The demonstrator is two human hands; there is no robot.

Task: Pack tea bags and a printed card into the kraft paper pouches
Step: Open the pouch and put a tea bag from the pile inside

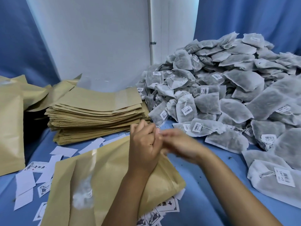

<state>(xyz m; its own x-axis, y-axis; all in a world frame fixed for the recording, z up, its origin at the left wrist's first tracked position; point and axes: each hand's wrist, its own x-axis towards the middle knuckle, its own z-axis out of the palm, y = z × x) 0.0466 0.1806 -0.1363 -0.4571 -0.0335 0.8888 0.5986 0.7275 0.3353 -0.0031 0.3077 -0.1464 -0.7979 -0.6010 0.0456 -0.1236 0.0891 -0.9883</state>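
A flat kraft pouch (pixel 104 181) lies on the blue cloth (pixel 211 185) in front of the person, its matte tan paper split by a glossy clear window strip through which pale tea-bag fabric and string show. The left hand (pixel 145 144) hangs over the pouch's far right corner, fingers curled; what it pinches, if anything, I cannot tell. The right hand (pixel 179 144) is smeared by motion blur just beside it, fingertips meeting the left's, and its grip is unreadable too. Behind, a neat stack (pixel 97 113) of empty pouches sits layered like shingles. To the right rises a heap of tea bags (pixel 228 88), soft grey gauzy pillows with strings and barcode tags. Small rectangular cards (pixel 167 205), some blank side up, some printed with dark borders, lie scattered around and under the pouch.
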